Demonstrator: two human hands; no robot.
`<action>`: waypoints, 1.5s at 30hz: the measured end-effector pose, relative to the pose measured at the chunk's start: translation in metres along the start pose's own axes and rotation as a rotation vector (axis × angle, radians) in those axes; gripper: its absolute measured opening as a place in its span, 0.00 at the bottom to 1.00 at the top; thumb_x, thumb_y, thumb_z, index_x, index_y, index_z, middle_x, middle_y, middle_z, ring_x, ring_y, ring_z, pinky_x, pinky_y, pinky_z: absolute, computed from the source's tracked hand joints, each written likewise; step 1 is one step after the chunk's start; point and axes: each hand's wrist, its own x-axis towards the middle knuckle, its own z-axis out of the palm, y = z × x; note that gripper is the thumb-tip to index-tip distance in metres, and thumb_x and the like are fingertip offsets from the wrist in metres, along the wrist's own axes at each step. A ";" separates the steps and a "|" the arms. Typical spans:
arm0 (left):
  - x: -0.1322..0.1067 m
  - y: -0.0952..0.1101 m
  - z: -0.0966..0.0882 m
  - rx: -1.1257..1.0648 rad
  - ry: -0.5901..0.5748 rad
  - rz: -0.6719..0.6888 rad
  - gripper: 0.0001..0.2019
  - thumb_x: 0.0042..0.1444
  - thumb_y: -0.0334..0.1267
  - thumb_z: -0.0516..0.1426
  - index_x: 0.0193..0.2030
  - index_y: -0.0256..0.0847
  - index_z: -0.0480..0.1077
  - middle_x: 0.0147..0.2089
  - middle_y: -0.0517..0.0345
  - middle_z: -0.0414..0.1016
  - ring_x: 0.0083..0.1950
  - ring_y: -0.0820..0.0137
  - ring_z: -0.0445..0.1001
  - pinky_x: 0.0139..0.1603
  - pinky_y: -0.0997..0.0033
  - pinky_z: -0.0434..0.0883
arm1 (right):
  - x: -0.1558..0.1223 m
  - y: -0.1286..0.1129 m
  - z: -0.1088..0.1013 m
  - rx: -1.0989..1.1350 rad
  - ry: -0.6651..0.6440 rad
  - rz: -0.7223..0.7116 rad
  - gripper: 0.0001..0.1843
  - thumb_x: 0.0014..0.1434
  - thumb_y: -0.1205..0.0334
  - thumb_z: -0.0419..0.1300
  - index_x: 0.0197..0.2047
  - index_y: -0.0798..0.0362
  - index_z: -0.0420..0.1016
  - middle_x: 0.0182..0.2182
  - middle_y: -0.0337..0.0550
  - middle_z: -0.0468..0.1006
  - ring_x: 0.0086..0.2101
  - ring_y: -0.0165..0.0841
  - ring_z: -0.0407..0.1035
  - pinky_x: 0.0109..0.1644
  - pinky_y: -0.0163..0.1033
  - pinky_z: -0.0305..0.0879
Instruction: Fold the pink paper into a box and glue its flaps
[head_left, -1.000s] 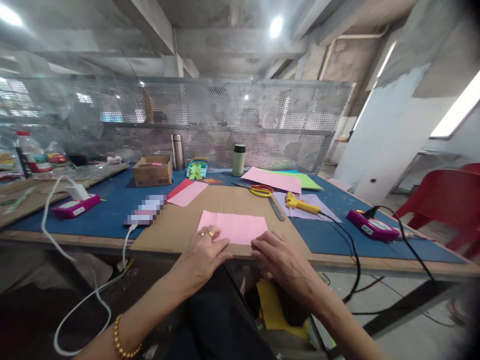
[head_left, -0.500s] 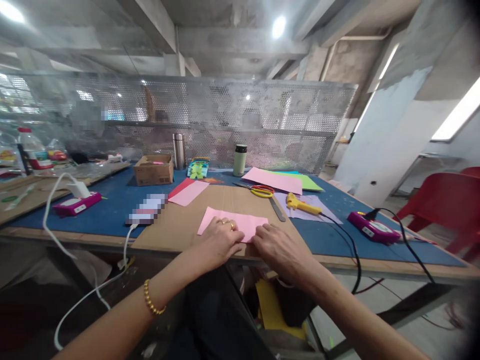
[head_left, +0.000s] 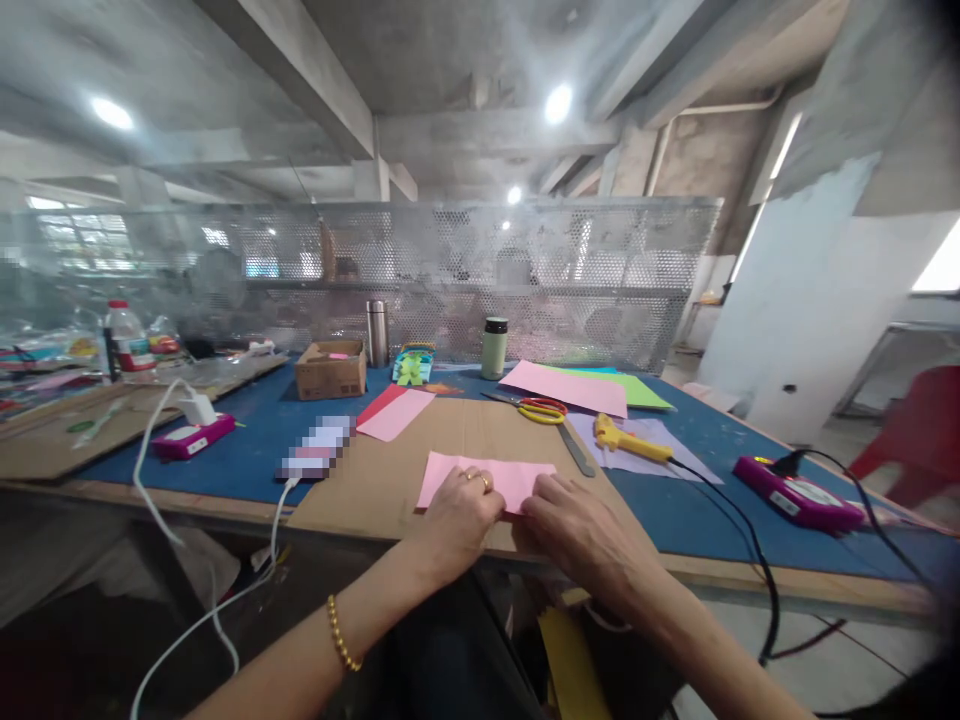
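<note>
- Surface: blue tabletop [head_left: 690, 525]; brown cardboard [head_left: 360, 495] laid on it, under and ahead of both hands.
- Room: perforated metal screen [head_left: 450, 300] ahead of the hands, past the table; concrete beam [head_left: 300, 80] overhead; red chair [head_left: 919, 430] well off to the right.
- Edges: wooden table edge [head_left: 712, 572] passes just on the body side of the hands.
- Moving room: bare cardboard ahead of the fingers and left of the left hand. Scissors [head_left: 544, 411] and grey flat tool [head_left: 577, 450] beyond the right hand; yellow glue gun [head_left: 630, 440] ahead-right.
- Pink sheet [head_left: 441, 482]: on the cardboard, mostly ahead of the hands.
- Left hand [head_left: 463, 510]: fingers curled over the sheet's near part. Right hand [head_left: 577, 520]: fingers bent at its near-right corner. Cannot tell whether either pinches.
</note>
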 end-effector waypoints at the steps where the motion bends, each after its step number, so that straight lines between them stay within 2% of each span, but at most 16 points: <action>1: -0.002 -0.001 0.000 -0.013 0.003 -0.012 0.10 0.65 0.34 0.52 0.35 0.39 0.73 0.38 0.53 0.73 0.44 0.63 0.69 0.47 0.62 0.66 | 0.000 0.000 0.002 0.024 0.007 -0.001 0.11 0.66 0.68 0.54 0.31 0.54 0.72 0.31 0.45 0.71 0.31 0.34 0.62 0.34 0.38 0.55; 4: -0.013 -0.007 -0.003 -0.068 0.024 -0.042 0.10 0.65 0.34 0.52 0.37 0.40 0.73 0.38 0.54 0.72 0.44 0.64 0.69 0.47 0.62 0.66 | -0.003 0.002 0.005 0.116 0.043 -0.008 0.14 0.67 0.69 0.51 0.31 0.55 0.72 0.32 0.46 0.70 0.32 0.33 0.62 0.34 0.38 0.57; 8: -0.039 -0.026 -0.010 -0.188 0.069 -0.157 0.09 0.65 0.32 0.52 0.38 0.39 0.73 0.40 0.53 0.71 0.45 0.64 0.68 0.48 0.63 0.66 | -0.009 0.011 0.004 0.254 0.057 -0.003 0.16 0.69 0.68 0.47 0.33 0.54 0.73 0.34 0.46 0.71 0.35 0.33 0.64 0.38 0.39 0.62; 12: -0.053 -0.044 -0.017 -0.281 0.083 -0.232 0.08 0.64 0.33 0.52 0.36 0.40 0.72 0.39 0.55 0.71 0.44 0.65 0.68 0.47 0.64 0.65 | -0.013 0.022 0.005 0.342 0.064 0.038 0.14 0.68 0.65 0.50 0.36 0.53 0.75 0.36 0.46 0.73 0.39 0.36 0.68 0.42 0.42 0.66; 17: -0.051 -0.050 -0.020 -0.416 0.094 -0.266 0.06 0.61 0.32 0.56 0.36 0.42 0.74 0.38 0.57 0.72 0.44 0.67 0.69 0.47 0.67 0.65 | -0.016 0.028 0.008 0.391 0.046 0.090 0.12 0.68 0.62 0.52 0.38 0.50 0.76 0.38 0.45 0.75 0.39 0.35 0.70 0.42 0.40 0.67; 23: -0.050 -0.048 -0.019 -0.445 0.077 -0.278 0.05 0.60 0.34 0.59 0.37 0.44 0.77 0.39 0.57 0.73 0.45 0.66 0.69 0.48 0.66 0.65 | -0.017 0.033 0.012 0.404 0.050 0.096 0.12 0.68 0.59 0.53 0.36 0.50 0.76 0.36 0.45 0.76 0.39 0.36 0.70 0.41 0.40 0.67; 27: -0.051 -0.047 -0.018 -0.444 0.085 -0.256 0.05 0.60 0.34 0.58 0.35 0.42 0.76 0.38 0.57 0.73 0.44 0.66 0.69 0.46 0.66 0.64 | -0.015 0.032 0.009 0.490 0.004 0.139 0.10 0.65 0.59 0.58 0.33 0.52 0.75 0.33 0.42 0.75 0.35 0.33 0.69 0.38 0.37 0.65; 30: -0.050 -0.049 -0.015 -0.458 0.067 -0.261 0.06 0.60 0.34 0.56 0.35 0.43 0.75 0.37 0.58 0.73 0.43 0.66 0.68 0.46 0.65 0.63 | -0.014 0.030 0.008 0.529 -0.033 0.201 0.07 0.63 0.61 0.60 0.35 0.53 0.76 0.29 0.40 0.73 0.30 0.31 0.67 0.34 0.36 0.62; 34: -0.049 -0.050 -0.011 -0.493 0.031 -0.258 0.07 0.60 0.33 0.55 0.36 0.43 0.75 0.37 0.58 0.74 0.44 0.66 0.68 0.47 0.64 0.62 | -0.014 0.029 0.009 0.561 -0.042 0.223 0.07 0.62 0.62 0.59 0.35 0.53 0.77 0.31 0.41 0.74 0.32 0.31 0.68 0.36 0.36 0.62; 38: -0.050 -0.050 -0.011 -0.502 0.020 -0.278 0.07 0.60 0.37 0.56 0.33 0.43 0.74 0.35 0.59 0.74 0.42 0.65 0.68 0.46 0.64 0.61 | -0.012 0.028 0.010 0.548 -0.041 0.239 0.08 0.63 0.60 0.59 0.34 0.53 0.77 0.32 0.41 0.76 0.34 0.31 0.69 0.38 0.36 0.63; 41: -0.048 -0.051 -0.009 -0.489 0.016 -0.320 0.07 0.60 0.38 0.55 0.32 0.42 0.73 0.35 0.59 0.74 0.43 0.65 0.68 0.47 0.63 0.61 | -0.008 0.028 0.008 0.534 -0.095 0.291 0.10 0.63 0.58 0.59 0.34 0.53 0.77 0.31 0.41 0.76 0.32 0.31 0.68 0.36 0.36 0.61; 45: -0.042 -0.054 -0.007 -0.471 -0.044 -0.407 0.06 0.58 0.38 0.56 0.31 0.41 0.72 0.36 0.58 0.75 0.42 0.64 0.69 0.44 0.64 0.62 | -0.002 0.029 0.004 0.541 -0.191 0.335 0.12 0.63 0.55 0.58 0.34 0.54 0.76 0.31 0.41 0.76 0.31 0.30 0.67 0.34 0.35 0.59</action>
